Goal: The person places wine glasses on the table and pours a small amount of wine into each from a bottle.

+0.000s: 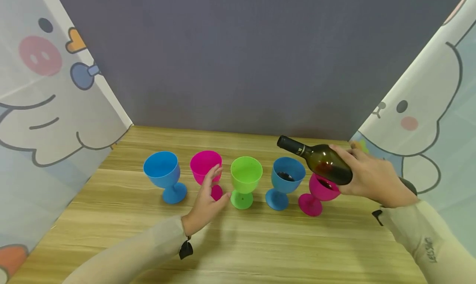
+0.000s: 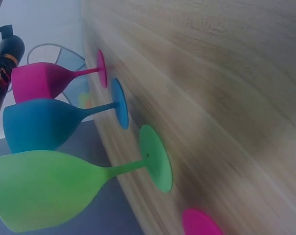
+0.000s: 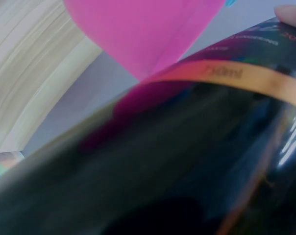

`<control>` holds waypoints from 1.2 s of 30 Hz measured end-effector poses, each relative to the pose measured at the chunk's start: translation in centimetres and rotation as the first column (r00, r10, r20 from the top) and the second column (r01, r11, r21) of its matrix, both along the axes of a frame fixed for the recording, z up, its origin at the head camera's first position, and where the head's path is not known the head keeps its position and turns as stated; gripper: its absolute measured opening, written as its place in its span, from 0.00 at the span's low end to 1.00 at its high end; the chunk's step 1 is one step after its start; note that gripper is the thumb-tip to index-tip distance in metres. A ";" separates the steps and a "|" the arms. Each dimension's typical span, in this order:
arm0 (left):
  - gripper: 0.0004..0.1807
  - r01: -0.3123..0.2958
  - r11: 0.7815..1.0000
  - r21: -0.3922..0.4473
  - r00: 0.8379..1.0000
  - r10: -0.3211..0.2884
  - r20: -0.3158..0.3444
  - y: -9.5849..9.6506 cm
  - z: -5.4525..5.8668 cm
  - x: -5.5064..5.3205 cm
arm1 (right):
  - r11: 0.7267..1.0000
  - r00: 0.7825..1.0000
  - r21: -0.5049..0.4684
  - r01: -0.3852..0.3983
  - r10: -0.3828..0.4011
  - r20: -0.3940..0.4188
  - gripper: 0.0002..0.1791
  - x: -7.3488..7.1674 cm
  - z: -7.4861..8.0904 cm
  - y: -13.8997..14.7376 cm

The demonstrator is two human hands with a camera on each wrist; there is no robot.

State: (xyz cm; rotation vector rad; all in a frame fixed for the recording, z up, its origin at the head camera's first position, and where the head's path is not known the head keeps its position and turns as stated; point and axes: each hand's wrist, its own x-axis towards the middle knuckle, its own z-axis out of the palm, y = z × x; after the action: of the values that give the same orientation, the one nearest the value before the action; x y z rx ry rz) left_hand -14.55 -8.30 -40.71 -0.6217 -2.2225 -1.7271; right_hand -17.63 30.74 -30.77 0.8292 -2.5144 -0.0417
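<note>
My right hand (image 1: 366, 172) grips a dark wine bottle (image 1: 327, 162) round its body. The bottle lies nearly level, its neck pointing left above the right-hand blue goblet (image 1: 284, 172); no stream shows at its mouth. Dark liquid sits in that goblet and in the pink goblet (image 1: 311, 203) under the bottle. My left hand (image 1: 206, 203) hovers with spread fingers before the other pink goblet (image 1: 202, 162), left of the green goblet (image 1: 245, 176), and holds nothing. At the far left stands another blue goblet (image 1: 163, 172). The right wrist view shows the bottle (image 3: 138, 171) close up.
The goblets stand in a row across a wood-grain table (image 1: 260, 251). A grey panel (image 1: 230, 61) rises behind it, and cartoon-printed sheets (image 1: 48, 90) flank both sides.
</note>
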 end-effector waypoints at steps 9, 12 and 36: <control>0.40 0.048 0.999 0.004 0.999 -0.048 0.001 0.2 0.1 -0.6 | 1.000 0.999 0.017 0.023 -0.024 0.035 0.57 0.1 0.5 -0.8; 0.41 0.060 0.998 0.022 0.997 -0.061 0.038 0.3 0.1 -0.8 | 0.999 0.999 0.019 0.031 -0.032 0.043 0.57 0.2 0.7 -1.2; 0.46 0.074 0.997 0.036 0.976 -0.080 0.204 1.3 -0.8 -2.4 | 0.998 0.997 0.022 -0.067 0.067 -0.033 0.54 -0.8 1.2 -3.5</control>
State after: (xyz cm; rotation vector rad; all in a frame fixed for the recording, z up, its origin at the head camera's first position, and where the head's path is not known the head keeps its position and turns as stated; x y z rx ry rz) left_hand -16.91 -7.00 -41.46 -0.5520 -2.3329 -1.9382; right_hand -18.43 27.28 -29.52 0.9131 -2.4570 -0.0593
